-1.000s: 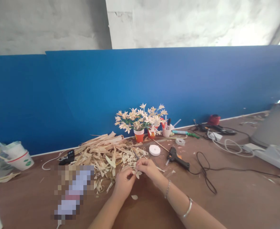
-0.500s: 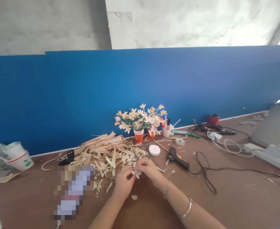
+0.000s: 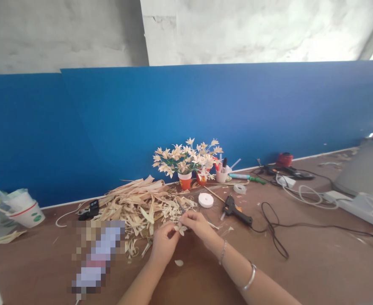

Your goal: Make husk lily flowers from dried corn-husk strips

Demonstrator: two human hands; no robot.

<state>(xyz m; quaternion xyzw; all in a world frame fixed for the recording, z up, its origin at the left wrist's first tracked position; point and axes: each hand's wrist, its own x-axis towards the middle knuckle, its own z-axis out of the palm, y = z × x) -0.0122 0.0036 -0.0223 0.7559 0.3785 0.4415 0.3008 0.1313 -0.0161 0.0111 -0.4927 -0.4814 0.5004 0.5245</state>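
Between my two hands is a small pale flower (image 3: 181, 230) with pointed petals, like dried husk. My left hand (image 3: 164, 242) is closed, pinching the flower from the left. From the right, my right hand (image 3: 199, 226) is closed at the flower's top, its fingertips pressed together there; the exact grip is partly hidden. A loose cream petal (image 3: 179, 263) lies on the table just below the hands. Behind them spreads a heap of dried husk strips (image 3: 132, 199). Finished-looking pale flowers (image 3: 186, 156) on green stems stand in an orange-and-white cup (image 3: 185, 181).
Right of the hands lie a white tape roll (image 3: 205, 200) and a black glue gun (image 3: 237, 211) with a looping cord (image 3: 273, 231). A power strip (image 3: 357, 212) sits far right. Paper cups (image 3: 27, 214) stand at left. A blue partition (image 3: 110, 118) closes the table's back.
Both hands have stayed nearly in place. The flower between the fingers has shifted and turned slightly, moving up a little with the fingertips.
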